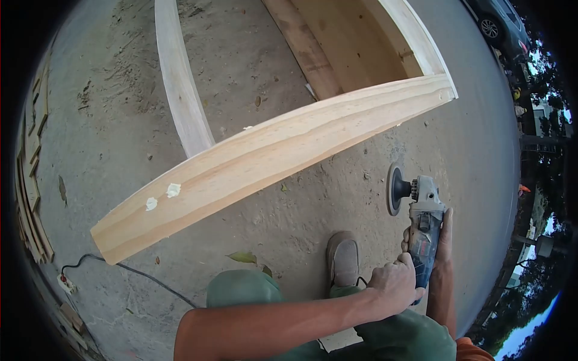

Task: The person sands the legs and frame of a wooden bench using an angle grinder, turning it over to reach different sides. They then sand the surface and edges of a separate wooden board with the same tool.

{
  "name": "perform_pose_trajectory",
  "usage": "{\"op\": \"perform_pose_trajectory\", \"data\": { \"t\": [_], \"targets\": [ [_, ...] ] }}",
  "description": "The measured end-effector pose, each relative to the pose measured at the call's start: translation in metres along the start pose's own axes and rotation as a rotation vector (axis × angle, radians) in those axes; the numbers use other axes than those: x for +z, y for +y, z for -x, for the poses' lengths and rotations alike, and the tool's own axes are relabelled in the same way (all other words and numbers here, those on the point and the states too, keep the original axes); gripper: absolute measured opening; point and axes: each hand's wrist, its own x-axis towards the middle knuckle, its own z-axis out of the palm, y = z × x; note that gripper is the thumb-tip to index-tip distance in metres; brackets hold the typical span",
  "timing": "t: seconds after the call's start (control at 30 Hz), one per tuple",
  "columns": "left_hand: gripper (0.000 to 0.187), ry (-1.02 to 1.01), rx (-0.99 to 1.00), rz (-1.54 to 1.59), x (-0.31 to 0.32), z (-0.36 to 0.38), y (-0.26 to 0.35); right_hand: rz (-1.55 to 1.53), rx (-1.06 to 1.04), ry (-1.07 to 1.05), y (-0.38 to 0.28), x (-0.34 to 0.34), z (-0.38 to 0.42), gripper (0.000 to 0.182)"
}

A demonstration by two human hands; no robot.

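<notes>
An angle grinder (pixel 425 231) with a round sanding disc (pixel 395 189) is held upright in front of my knees, the disc toward the top. My right hand (pixel 445 237) wraps around its body from the right, fingertips showing on the left side. My left hand (pixel 392 281) is closed on the rear end of the handle. Above and left of the disc, apart from it, lies a curved pale wooden board (pixel 283 150), part of a wooden frame. Two whitish filler patches (pixel 173 190) mark the board's left end.
A wooden strip (pixel 180 78) and a brown panel (pixel 355 48) join the board's far side. A black cord (pixel 150 277) runs along the dusty ground to a socket (pixel 66 284). Planks (pixel 30 180) are stacked at left. A parked car (pixel 494 24) stands at upper right.
</notes>
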Motion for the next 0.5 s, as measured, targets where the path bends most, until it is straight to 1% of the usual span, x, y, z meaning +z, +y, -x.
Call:
{"op": "perform_pose_trajectory", "data": {
  "t": [0.03,0.17,0.23,0.27,0.37,0.4,0.43,0.47,0.5],
  "targets": [
    [0.070,0.036,-0.007,-0.003,-0.001,0.001,0.001,0.005,-0.003,0.000,-0.001,0.005,-0.001,0.085],
    [0.071,0.069,-0.029,0.031,0.000,0.012,-0.006,0.054,0.002,-0.013,0.007,0.021,-0.003,0.086],
    [0.072,0.143,-0.049,0.063,0.001,0.018,-0.009,0.107,0.000,-0.014,0.009,0.028,-0.006,0.086],
    [0.072,0.144,-0.051,0.069,0.002,0.022,-0.012,0.111,0.005,-0.013,0.011,0.032,-0.007,0.086],
    [0.076,0.178,-0.095,0.158,0.002,0.033,-0.015,0.326,-0.015,-0.058,0.016,0.044,-0.012,0.086],
    [0.078,0.275,-0.111,0.241,0.006,0.035,-0.017,0.327,-0.005,-0.067,0.017,0.051,-0.016,0.086],
    [0.079,0.371,-0.132,0.325,0.011,0.039,-0.019,0.421,-0.056,-0.078,0.018,0.059,-0.019,0.084],
    [0.079,0.378,-0.158,0.331,0.016,0.042,-0.019,0.512,-0.099,-0.093,0.021,0.067,-0.021,0.082],
    [0.081,0.473,-0.164,0.372,0.019,0.041,-0.019,0.546,-0.079,-0.109,0.018,0.082,-0.017,0.077]
  ]
}}
